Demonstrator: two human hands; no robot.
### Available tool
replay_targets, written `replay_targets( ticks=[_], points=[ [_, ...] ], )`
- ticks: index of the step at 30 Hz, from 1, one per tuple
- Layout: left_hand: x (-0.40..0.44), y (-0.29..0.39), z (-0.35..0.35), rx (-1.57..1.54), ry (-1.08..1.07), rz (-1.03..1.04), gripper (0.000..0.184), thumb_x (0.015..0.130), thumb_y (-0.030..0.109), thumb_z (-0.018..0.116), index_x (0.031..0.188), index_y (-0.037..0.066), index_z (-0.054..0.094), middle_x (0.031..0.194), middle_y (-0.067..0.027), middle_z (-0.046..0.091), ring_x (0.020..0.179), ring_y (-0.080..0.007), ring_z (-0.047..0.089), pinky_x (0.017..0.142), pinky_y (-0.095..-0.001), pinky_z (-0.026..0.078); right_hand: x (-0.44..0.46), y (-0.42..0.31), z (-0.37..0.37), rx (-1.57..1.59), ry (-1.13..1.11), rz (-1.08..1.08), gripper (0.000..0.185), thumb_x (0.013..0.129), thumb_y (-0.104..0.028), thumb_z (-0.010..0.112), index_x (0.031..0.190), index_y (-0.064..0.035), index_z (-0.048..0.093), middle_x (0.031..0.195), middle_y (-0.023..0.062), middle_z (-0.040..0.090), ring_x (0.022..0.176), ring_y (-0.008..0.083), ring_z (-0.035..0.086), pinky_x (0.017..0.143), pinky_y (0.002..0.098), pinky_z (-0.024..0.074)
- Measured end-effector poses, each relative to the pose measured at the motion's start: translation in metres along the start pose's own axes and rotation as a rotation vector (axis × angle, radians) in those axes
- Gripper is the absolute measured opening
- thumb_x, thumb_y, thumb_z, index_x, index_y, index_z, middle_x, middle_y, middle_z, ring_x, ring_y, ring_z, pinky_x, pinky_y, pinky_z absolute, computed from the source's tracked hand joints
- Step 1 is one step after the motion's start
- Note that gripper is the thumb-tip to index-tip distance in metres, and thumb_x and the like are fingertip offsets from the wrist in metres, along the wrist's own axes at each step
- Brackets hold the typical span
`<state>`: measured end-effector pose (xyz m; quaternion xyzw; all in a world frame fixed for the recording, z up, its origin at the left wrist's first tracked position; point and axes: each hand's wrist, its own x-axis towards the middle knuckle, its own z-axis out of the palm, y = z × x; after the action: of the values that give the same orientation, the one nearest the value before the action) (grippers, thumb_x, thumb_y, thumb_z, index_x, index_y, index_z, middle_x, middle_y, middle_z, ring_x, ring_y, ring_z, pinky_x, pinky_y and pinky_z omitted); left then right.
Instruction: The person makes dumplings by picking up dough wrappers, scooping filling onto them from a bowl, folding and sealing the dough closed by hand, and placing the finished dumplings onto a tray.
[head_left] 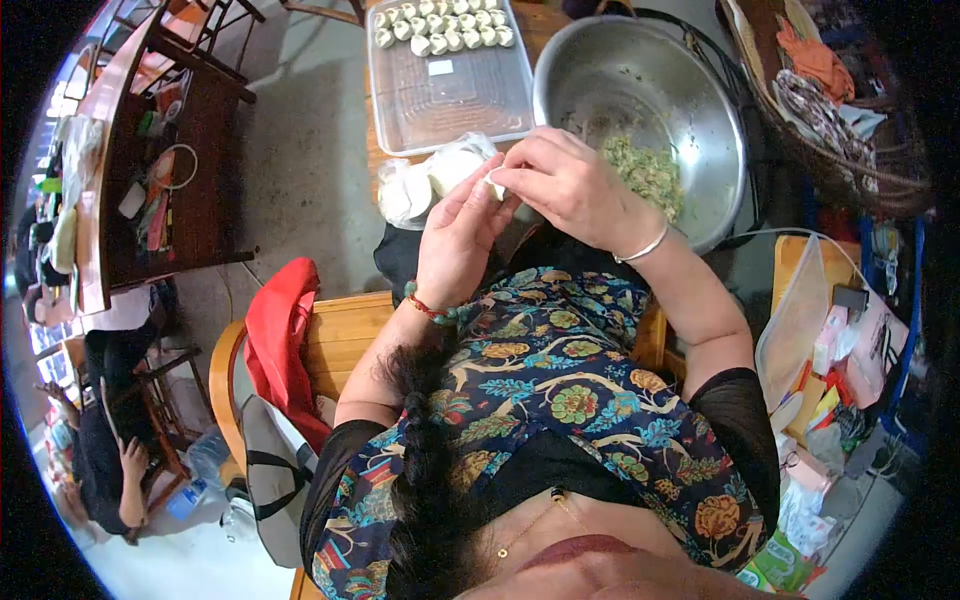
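A small white dumpling [497, 186] is pinched between my two hands, close in front of my body. My left hand [458, 232], below a beaded bracelet, is closed round its lower left side. Fingertips of my right hand [575, 190] press on the dumpling's upper edge; a silver bangle circles that wrist. Much of the dumpling is hidden by fingers. Just left of my hands, round white wrappers [408, 192] lie in a clear plastic bag [470, 150]. Beyond them is a plastic tray [450, 95] with rows of finished dumplings [445, 25] at its far end.
On the right stands a large steel bowl [715, 110] with green minced filling [645, 170]. A wicker basket [870, 160] holding cloth is farther right. A red cloth [278, 320] hangs over the wooden chair [350, 330]. Another person [115, 430] sits at far left.
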<state>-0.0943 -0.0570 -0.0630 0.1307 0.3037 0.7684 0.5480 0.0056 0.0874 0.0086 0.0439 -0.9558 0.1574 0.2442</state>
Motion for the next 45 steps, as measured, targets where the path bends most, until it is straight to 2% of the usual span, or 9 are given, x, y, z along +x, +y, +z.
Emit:
replay_targets(
  ticks=[3,8,10,15,23,28,32,37,45],
  points=[
    [-0.001,0.012,-0.013,-0.164,0.017,-0.002,0.049,0.104,0.024,0.041,0.143,-0.003,0.034,0.137,-0.0129,0.048,0.124,-0.0263,0.052,0.108,-0.0414,0.04,0.029,0.01,0.008,-0.031,-0.12,-0.048,0.011,0.08,-0.007,0.066,0.091,-0.003,0.065,0.09,0.0098,0.061,0.084,0.0256,0.061,0.075,0.0351,0.0511],
    [-0.011,0.028,-0.03,-0.117,0.065,-0.004,0.047,0.103,0.023,0.044,0.14,-0.003,0.039,0.137,-0.0148,0.049,0.118,-0.0258,0.057,0.102,-0.0391,0.045,0.098,0.075,0.048,0.052,-0.125,0.237,0.012,0.082,-0.015,0.065,0.085,-0.0034,0.067,0.077,0.0117,0.067,0.069,0.0235,0.066,0.065,0.0341,0.0528],
    [-0.016,0.024,-0.023,-0.012,0.079,-0.047,0.043,0.102,0.019,0.045,0.136,-0.006,0.043,0.135,-0.0176,0.052,0.119,-0.0307,0.057,0.101,-0.0407,0.047,0.114,0.112,0.069,0.007,-0.134,0.309,0.013,0.08,-0.017,0.065,0.083,-0.005,0.068,0.075,0.0126,0.068,0.069,0.0239,0.067,0.066,0.035,0.0533],
    [-0.022,0.028,-0.035,0.0,0.015,-0.109,0.037,0.102,0.015,0.044,0.131,-0.008,0.048,0.126,-0.0177,0.059,0.114,-0.0268,0.06,0.099,-0.0364,0.048,0.157,0.169,0.135,-0.13,-0.173,0.599,0.017,0.071,-0.024,0.067,0.077,-0.0098,0.071,0.084,0.0142,0.071,0.08,0.0308,0.068,0.077,0.0404,0.0543],
    [-0.027,0.022,-0.032,0.009,-0.014,-0.11,0.033,0.103,0.016,0.045,0.13,-0.003,0.053,0.12,-0.0118,0.062,0.107,-0.0178,0.062,0.096,-0.0299,0.049,0.162,0.217,0.168,-0.236,-0.275,0.781,0.018,0.073,-0.025,0.067,0.081,-0.0113,0.076,0.09,0.0175,0.071,0.086,0.0335,0.069,0.081,0.0418,0.0545],
    [-0.032,0.016,-0.018,0.025,-0.015,-0.105,0.033,0.103,0.015,0.045,0.129,-0.003,0.053,0.12,-0.0119,0.062,0.107,-0.0174,0.062,0.096,-0.0298,0.049,0.151,0.217,0.159,-0.211,-0.195,0.796,0.018,0.074,-0.024,0.067,0.08,-0.0104,0.076,0.09,0.0176,0.071,0.087,0.0338,0.069,0.081,0.0415,0.0546],
    [-0.039,0.009,-0.002,0.068,-0.011,-0.108,0.034,0.102,0.014,0.044,0.129,-0.004,0.051,0.123,-0.0173,0.061,0.112,-0.0261,0.061,0.098,-0.0363,0.048,0.142,0.216,0.147,-0.207,-0.129,0.79,0.018,0.074,-0.025,0.067,0.078,-0.0091,0.075,0.086,0.0176,0.071,0.086,0.0337,0.069,0.08,0.0411,0.0546],
    [-0.038,0.009,-0.006,0.076,-0.002,-0.103,0.033,0.102,0.013,0.044,0.129,-0.004,0.052,0.123,-0.0177,0.061,0.111,-0.0267,0.061,0.098,-0.0365,0.049,0.148,0.202,0.134,-0.189,-0.233,0.777,0.023,0.075,-0.027,0.067,0.076,-0.0062,0.074,0.085,0.0183,0.071,0.081,0.032,0.069,0.079,0.041,0.0542],
    [-0.053,-0.003,0.013,0.122,0.034,-0.099,0.033,0.1,0.012,0.047,0.129,-0.005,0.05,0.12,-0.019,0.062,0.108,-0.0258,0.063,0.095,-0.0361,0.05,0.08,0.07,0.023,0.086,-0.076,0.486,0.022,0.08,-0.027,0.067,0.084,-0.0056,0.07,0.08,0.0142,0.07,0.075,0.0294,0.068,0.07,0.0385,0.0535]
  ],
)
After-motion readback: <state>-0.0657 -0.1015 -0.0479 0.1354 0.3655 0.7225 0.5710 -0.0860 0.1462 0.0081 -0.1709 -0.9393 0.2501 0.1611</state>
